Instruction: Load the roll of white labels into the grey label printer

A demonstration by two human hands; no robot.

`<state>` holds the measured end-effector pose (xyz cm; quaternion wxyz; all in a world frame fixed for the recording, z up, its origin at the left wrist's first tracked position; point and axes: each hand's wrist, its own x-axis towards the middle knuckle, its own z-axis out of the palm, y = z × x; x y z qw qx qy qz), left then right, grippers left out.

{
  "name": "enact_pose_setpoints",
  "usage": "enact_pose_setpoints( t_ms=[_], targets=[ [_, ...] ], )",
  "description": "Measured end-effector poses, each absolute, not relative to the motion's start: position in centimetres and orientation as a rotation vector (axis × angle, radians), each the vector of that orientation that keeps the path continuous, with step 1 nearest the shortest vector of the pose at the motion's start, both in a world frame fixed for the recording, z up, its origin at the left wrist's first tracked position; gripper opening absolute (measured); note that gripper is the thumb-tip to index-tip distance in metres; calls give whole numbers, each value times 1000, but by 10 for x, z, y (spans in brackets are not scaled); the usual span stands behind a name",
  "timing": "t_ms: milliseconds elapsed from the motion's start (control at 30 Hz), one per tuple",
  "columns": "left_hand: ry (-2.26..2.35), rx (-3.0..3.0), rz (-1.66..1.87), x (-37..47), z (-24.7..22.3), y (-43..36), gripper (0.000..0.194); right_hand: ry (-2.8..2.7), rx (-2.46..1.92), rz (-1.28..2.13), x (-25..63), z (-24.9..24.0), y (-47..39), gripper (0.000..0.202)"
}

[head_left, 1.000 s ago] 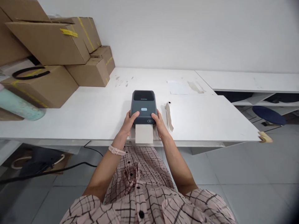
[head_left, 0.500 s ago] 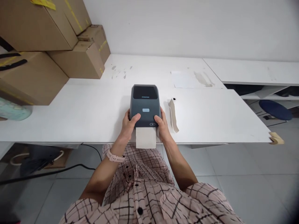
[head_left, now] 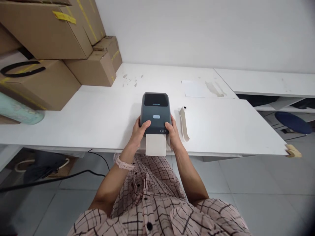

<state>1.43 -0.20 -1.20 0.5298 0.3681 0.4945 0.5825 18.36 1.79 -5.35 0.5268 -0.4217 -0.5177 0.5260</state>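
A dark grey-blue label printer (head_left: pixel 154 110) with a black window sits near the front edge of the white table (head_left: pixel 221 127). My left hand (head_left: pixel 140 129) grips its left side, the thumb lying on the top cover. On the opposite side my right hand (head_left: pixel 173 131) holds it the same way. The fingers under and behind the sides are hidden. A blank white label strip (head_left: pixel 156 145) sticks out of the printer's front and hangs past the table edge. Just right of the printer lies a curled strip of paper (head_left: pixel 183 124).
Cardboard boxes (head_left: pixel 73 32) are stacked at the left, with a mint-green bottle (head_left: pixel 22 109) beside them. A white sheet (head_left: pixel 193 88) lies toward the back. A blue stool (head_left: pixel 292 122) stands at the right, and a black cable (head_left: pixel 73 176) runs below the table.
The whole view has shifted slightly, so things appear a little lower and mostly farther right. Both hands keep their hold on the printer, and the label strip looks the same.
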Motion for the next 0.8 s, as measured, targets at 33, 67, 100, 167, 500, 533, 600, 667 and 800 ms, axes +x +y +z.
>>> enact_pose_setpoints(
  t_ms=[33,67,100,167,500,533,600,667,800],
  targets=[
    [1175,890,1384,13,-13,-5,69,-1202,-1007,1273,184,-53,18,86],
    [1192,901,1380,12,-16,-11,69,-1170,-1010,1291,184,-52,18,86],
    [1236,916,1382,11,-19,-18,70,-1149,-1017,1305,185,-52,18,86],
    [1436,940,1416,8,-30,-36,73,-1165,-1060,1291,185,-50,17,85],
    [1255,803,1070,14,-34,-56,56,-1776,-969,167,180,-18,12,46],
    [1232,756,1064,15,-33,-53,57,-1830,-948,103,179,-16,13,49],
    [1214,709,1078,17,-33,-51,57,-1897,-926,1,178,-14,13,49],
    [1205,691,1094,18,-35,-52,55,-1922,-931,-78,176,-10,12,42],
    [1194,678,1105,18,-40,-53,52,-1975,-942,-205,168,1,7,32]
  ],
)
